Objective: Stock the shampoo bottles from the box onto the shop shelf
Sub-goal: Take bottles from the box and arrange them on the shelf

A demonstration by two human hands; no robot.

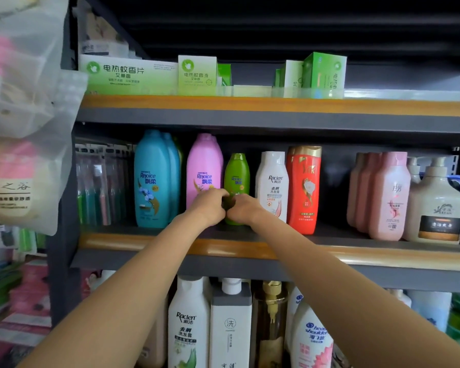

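left hand [210,205] + right hand [243,208]: each grip clasps rounded glossy green bottle [237,179] | upright, shelf [170,241]

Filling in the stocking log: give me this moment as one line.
step: seating bottle | object: green Rejoice bottle | left hand: on it | right hand: on it | place: middle shelf

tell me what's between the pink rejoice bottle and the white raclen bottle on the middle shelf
A small green Rejoice bottle stands there, with both hands around its lower part: left hand, right hand. Head view.
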